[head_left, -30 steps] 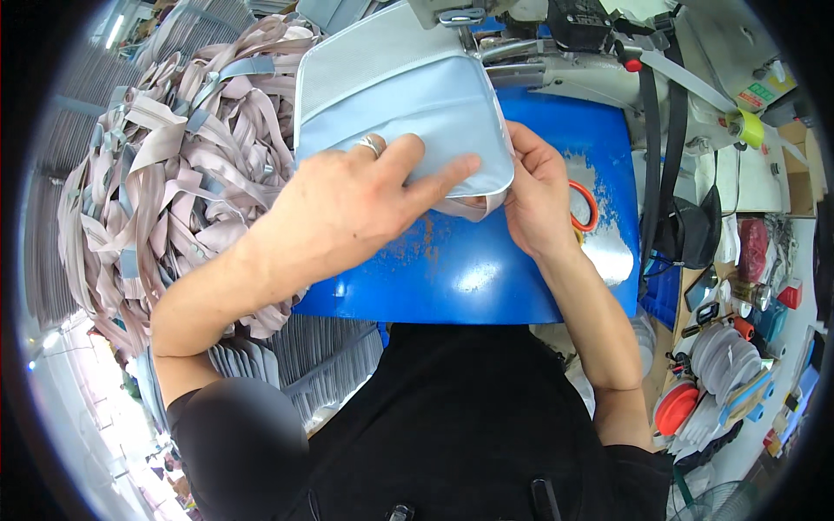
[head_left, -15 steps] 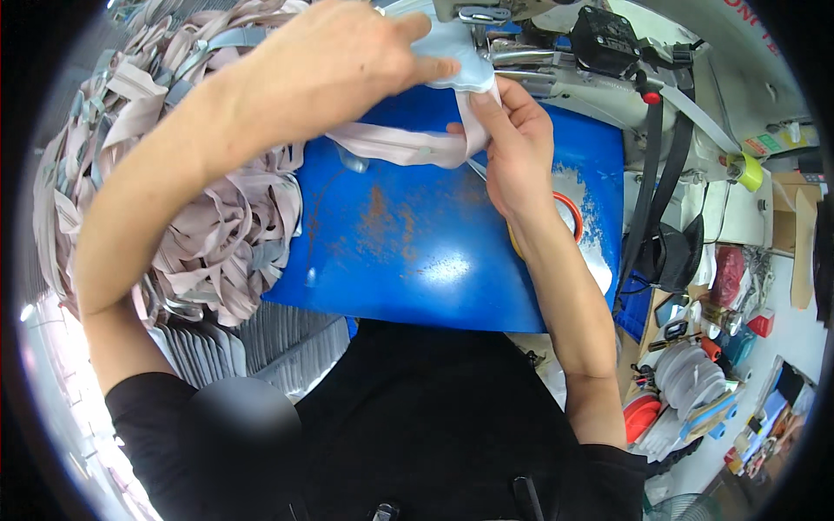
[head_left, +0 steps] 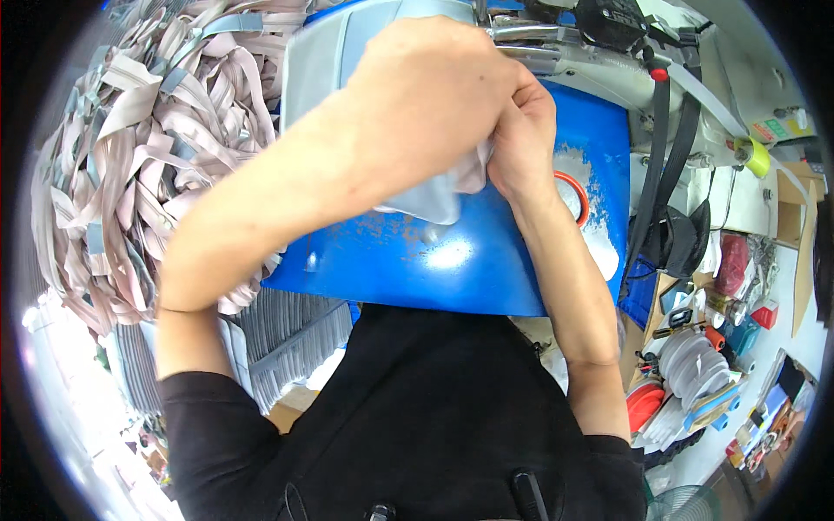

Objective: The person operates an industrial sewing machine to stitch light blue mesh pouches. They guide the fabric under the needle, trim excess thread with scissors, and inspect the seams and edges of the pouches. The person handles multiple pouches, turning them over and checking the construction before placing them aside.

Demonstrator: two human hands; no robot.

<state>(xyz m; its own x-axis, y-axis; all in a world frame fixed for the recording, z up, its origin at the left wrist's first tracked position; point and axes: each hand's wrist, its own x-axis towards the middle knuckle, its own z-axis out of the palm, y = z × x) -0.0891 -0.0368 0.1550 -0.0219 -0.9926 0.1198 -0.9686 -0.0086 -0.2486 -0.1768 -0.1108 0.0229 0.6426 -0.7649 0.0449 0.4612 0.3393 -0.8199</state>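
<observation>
Wears a black shirt (head_left: 434,408), nearest of all. Has grey stacks (head_left: 291,339) past the left sleeve, by the near edge of the desk (head_left: 365,269). Reaches over that blue desk, scuffed and marked brown in the middle. Has an orange ring (head_left: 585,204) just right of the right forearm.

Shows a pale blue end (head_left: 434,201) below the left hand (head_left: 443,82), pointing toward the body and slightly right. Pinches the pink strip (head_left: 476,169) with the right hand (head_left: 526,143), with fingertips partly covered. Bends the left hand across, overlapping the right in view; cannot tell its grip, with fingers hidden underneath.

Has a heap of strips (head_left: 130,174) at left. Lies, as for the panel (head_left: 311,74), under and beyond the left hand. Runs along its left edge nearly straight away from the body, leaning slightly right; cannot tell its long axis. Ends just before the machine (head_left: 599,82).
</observation>
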